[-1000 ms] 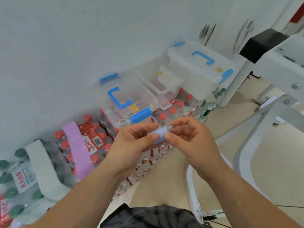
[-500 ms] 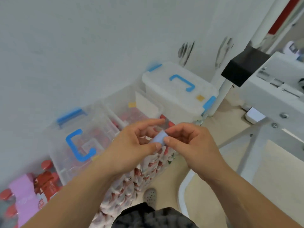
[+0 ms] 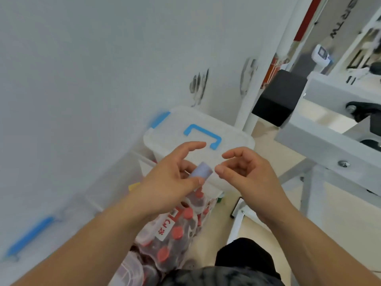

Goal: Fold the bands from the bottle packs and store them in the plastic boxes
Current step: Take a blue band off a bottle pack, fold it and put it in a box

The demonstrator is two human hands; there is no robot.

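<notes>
change: right hand (image 3: 249,176) has let go, loosely curled, empty | left hand (image 3: 169,180) alone pinches folded band (image 3: 203,171) | held over closed plastic box (image 3: 175,129) | fold looks done, lid next

My view of the band (image 3: 203,171) is partly blocked by the left hand (image 3: 171,180). The nearer plastic box (image 3: 61,219) is a blur, and the bottle pack (image 3: 177,232) label is unreadable.

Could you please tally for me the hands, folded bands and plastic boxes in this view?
Hands: 2 (left hand, right hand)
Bands: 1 (folded band, in the left hand's grip)
Plastic boxes: 3 (lidded box, open box, blurred box lower left)
Total: 6
</notes>
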